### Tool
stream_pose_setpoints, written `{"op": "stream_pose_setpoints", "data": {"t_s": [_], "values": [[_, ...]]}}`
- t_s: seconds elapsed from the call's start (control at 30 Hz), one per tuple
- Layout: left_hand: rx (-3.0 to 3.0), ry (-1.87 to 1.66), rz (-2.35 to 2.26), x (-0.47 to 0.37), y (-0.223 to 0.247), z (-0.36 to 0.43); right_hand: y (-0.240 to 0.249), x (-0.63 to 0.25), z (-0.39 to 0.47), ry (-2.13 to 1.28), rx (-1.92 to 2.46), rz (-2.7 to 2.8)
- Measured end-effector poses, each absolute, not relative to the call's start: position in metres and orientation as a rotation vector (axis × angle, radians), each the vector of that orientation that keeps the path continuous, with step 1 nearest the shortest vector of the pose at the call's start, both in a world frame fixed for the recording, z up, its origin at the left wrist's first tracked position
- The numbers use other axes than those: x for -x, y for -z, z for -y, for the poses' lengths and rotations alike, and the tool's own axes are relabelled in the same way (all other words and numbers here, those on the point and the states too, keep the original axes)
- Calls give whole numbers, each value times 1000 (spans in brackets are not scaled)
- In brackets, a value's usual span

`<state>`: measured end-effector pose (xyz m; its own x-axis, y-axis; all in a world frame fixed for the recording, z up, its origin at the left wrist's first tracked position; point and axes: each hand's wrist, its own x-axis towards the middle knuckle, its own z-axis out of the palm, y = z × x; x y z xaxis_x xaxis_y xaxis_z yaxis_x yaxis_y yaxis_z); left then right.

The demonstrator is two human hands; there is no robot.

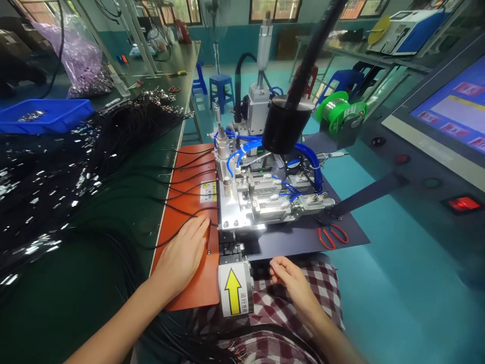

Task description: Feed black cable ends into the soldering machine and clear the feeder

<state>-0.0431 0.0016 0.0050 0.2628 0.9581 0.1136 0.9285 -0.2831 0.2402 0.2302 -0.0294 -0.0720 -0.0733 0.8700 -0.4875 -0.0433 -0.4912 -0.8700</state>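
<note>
My left hand (185,253) lies over the orange board (189,290), fingers together and curved down on a black cable (170,240) near the machine's front corner. Several more black cables run across the board into the edge of the metal machine (233,202). My right hand (285,273) hovers over the checked cloth on my lap, just off the dark base plate (276,247). Its fingers are curled in a pinch, and anything between them is too small to make out. Between my hands sits a roller with a yellow arrow label (235,290).
Red-handled scissors (333,236) lie on the base plate's right. A black tube (290,124) hangs above the machine, with a green wire spool (337,112) behind. Bundled cables (132,121) and a blue tray (45,115) cover the left bench. A control panel (428,146) stands right.
</note>
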Motion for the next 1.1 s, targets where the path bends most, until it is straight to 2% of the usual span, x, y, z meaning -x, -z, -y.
{"op": "stream_pose_setpoints", "data": {"t_s": [0.13, 0.3, 0.4, 0.5, 0.63, 0.8, 1.1], "values": [[-2257, -458, -1629, 49, -37, 19, 69, -242, 32, -1634, 1516, 918], [-2278, 54, -1099, 46, -70, 70, 68, -254, 33, -1624, 1562, 898], [-2465, 267, -1140, 40, -64, 94, 67, -255, 33, -1646, 1576, 908], [-2511, 330, -1157, 38, -58, 101, 65, -257, 31, -1651, 1563, 935], [-2360, 89, -1238, 44, -66, 88, 49, -261, 30, -1582, 1540, 1026], [-2198, -352, -1384, 47, -67, 74, 2, -247, 39, -1639, 1358, 1334], [-2113, -322, -1387, -1, -66, 59, -25, -215, 39, -1462, 1272, 1472]]}}
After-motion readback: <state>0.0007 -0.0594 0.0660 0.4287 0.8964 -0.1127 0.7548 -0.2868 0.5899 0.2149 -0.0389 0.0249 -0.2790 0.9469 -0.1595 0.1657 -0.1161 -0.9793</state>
